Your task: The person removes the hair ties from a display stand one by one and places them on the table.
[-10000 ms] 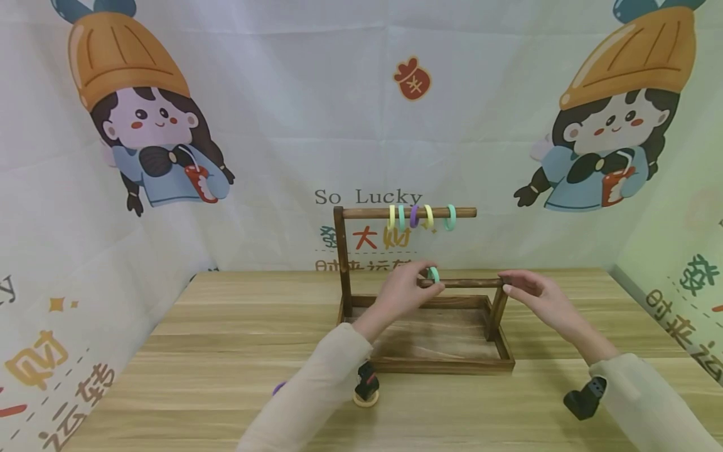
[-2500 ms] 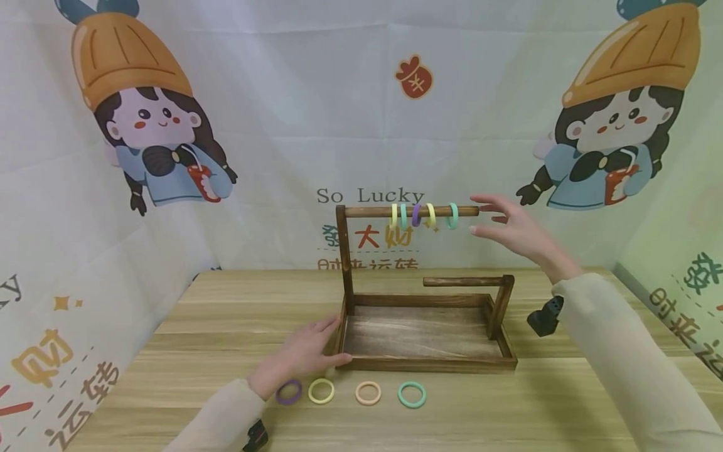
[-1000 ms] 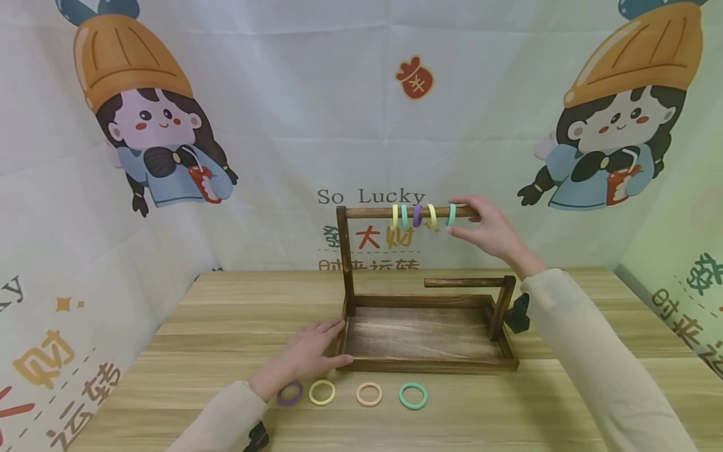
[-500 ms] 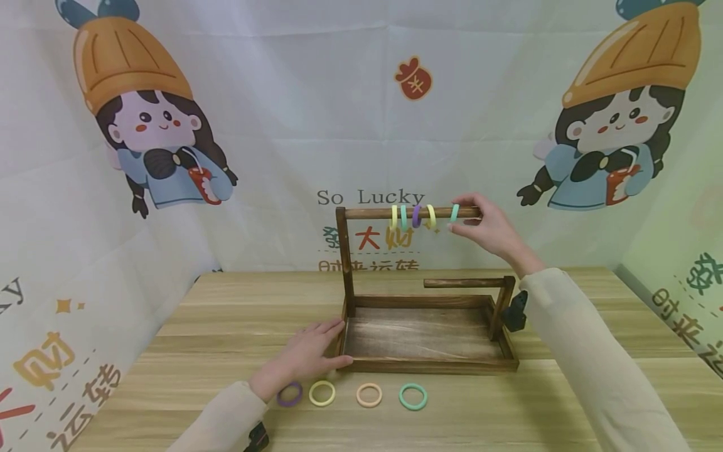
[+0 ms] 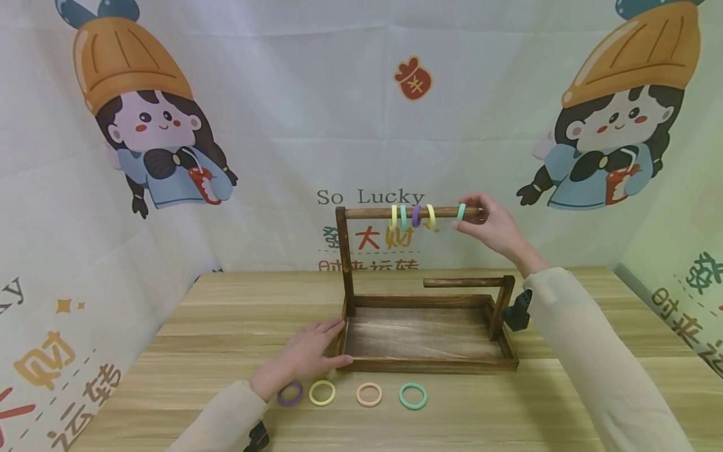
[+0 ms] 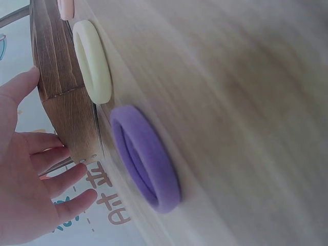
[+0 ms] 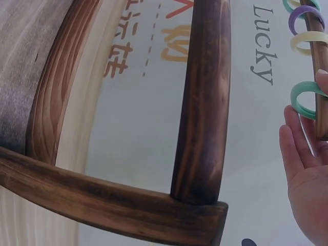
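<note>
My right hand pinches a mint-green ring between thumb and fingers. That ring still hangs around the upper bar of a dark wooden rack, close to the bar's free right end. Further left on the bar hang two yellow rings, a green one and a purple ring. In the right wrist view, fingertips meet the green ring's lower edge. My left hand rests with extended fingers on the left end of the rack's tray. The left wrist view has the left fingers against the wood.
On the table in front of the tray lie a purple ring, a yellow ring, a peach ring and a green ring. A shorter lower bar extends left from the right post. A printed cloth hangs behind.
The left hand has left the lower bar for the tray's left end; a green ring now lies on the table. The right hand has taken the upper bar's end ring and slid it right.
</note>
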